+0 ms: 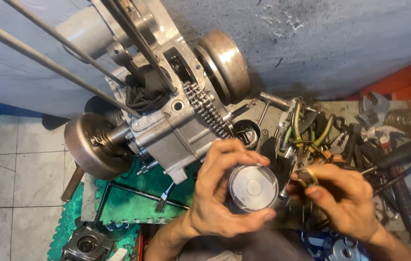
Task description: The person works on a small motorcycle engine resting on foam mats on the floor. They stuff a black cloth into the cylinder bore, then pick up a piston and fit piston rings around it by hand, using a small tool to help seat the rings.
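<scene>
The left hand [217, 193] cups a round metal piston [253, 187], its flat crown facing up. Just right of it, the right hand [343, 198] pinches a thin ring [309, 176] near the piston's rim.

An engine crankcase [166, 121] stands on a green mat [133, 193], its timing chain [205, 108] exposed and a black rag [145, 92] stuffed in its opening. Pliers and wrenches [360, 130] lie heaped to the right.
</scene>
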